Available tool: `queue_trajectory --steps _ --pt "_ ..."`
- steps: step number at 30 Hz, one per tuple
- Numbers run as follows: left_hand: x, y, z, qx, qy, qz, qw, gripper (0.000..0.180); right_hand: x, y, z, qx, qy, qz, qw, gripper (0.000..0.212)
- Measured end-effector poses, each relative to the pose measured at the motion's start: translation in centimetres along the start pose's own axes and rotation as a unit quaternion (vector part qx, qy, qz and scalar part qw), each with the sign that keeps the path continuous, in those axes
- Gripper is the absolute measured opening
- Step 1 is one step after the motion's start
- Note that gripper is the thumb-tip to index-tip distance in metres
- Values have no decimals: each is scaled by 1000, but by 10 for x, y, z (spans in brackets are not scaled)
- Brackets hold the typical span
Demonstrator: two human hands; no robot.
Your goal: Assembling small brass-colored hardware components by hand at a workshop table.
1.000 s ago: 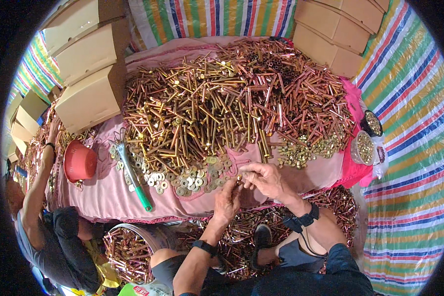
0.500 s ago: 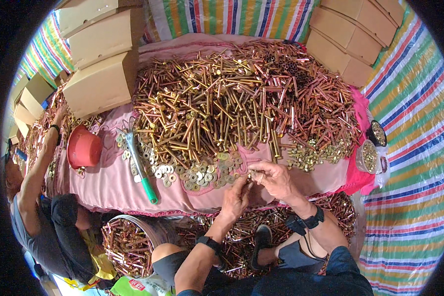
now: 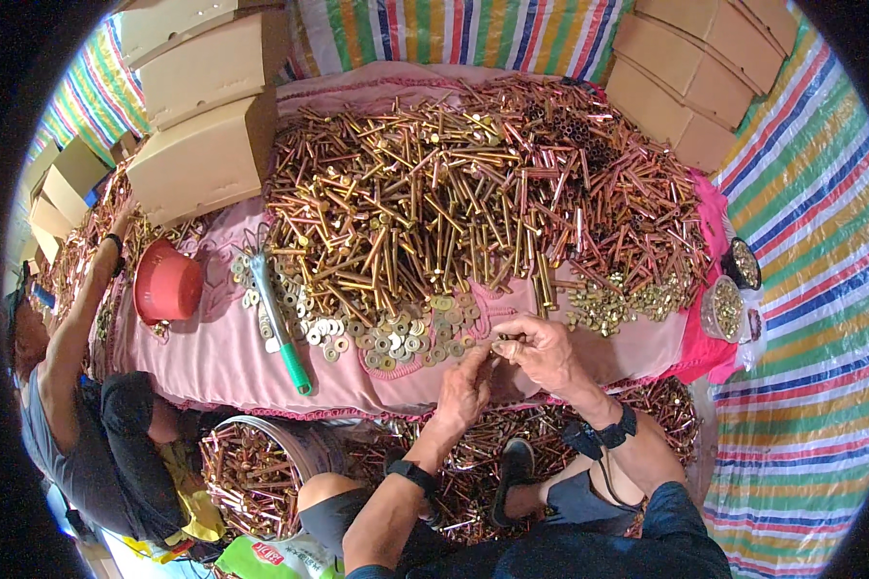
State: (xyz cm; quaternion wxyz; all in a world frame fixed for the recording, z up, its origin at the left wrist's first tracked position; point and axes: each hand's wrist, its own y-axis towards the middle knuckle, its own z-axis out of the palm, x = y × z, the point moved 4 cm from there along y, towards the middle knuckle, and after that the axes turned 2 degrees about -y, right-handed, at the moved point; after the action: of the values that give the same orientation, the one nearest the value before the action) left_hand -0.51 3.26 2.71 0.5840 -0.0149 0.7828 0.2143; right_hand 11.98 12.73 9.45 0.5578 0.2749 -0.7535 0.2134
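Over the front of the pink cloth (image 3: pixel 251 365), my left hand (image 3: pixel 466 383) and my right hand (image 3: pixel 539 355) meet fingertip to fingertip. Both are closed in a pinch around something small, mostly covered by the fingers; I cannot make out what it is. Just left of them lie flat round washers (image 3: pixel 396 344). To their right is a heap of small brassy nut-like pieces (image 3: pixel 613 303). Behind, a large pile of long copper-coloured bolts (image 3: pixel 434 203) covers the cloth.
A green-handled hand rake (image 3: pixel 282 323) and a red plastic bowl (image 3: pixel 167 282) lie to the left. Cardboard boxes (image 3: pixel 203 159) rise at both back corners. Tubs of small parts (image 3: pixel 723 309) stand at right. Below is a bucket of bolts (image 3: pixel 251 475). At far left, a person (image 3: pixel 72 425) reaches toward bolts.
The whole view has shifted slightly. My hands stay together in much the same place, with the fingertips pinched a little differently.
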Motion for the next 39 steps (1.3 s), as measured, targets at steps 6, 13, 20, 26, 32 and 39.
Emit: queue_trajectory --steps 6,13,20,26,32,39 --pt "-3 1 2 -1 -26 -9 1000 42 3 -5 -2 -15 -51 9 999 24" --pt "0 -2 2 21 -21 -6 1000 51 9 -6 -7 8 -77 -98 992 24" --pt "-6 -2 0 47 -15 -37 998 42 18 -5 -10 11 -137 -86 987 17" --pt "-11 -1 -1 51 3 -24 998 35 -8 -6 -12 8 -92 0 996 25" --pt "-8 -1 2 43 3 -24 999 33 8 -13 -8 -15 -92 -7 996 23" --pt "-5 -3 -3 40 8 -14 999 40 32 -14 -4 0 -247 -143 958 20"
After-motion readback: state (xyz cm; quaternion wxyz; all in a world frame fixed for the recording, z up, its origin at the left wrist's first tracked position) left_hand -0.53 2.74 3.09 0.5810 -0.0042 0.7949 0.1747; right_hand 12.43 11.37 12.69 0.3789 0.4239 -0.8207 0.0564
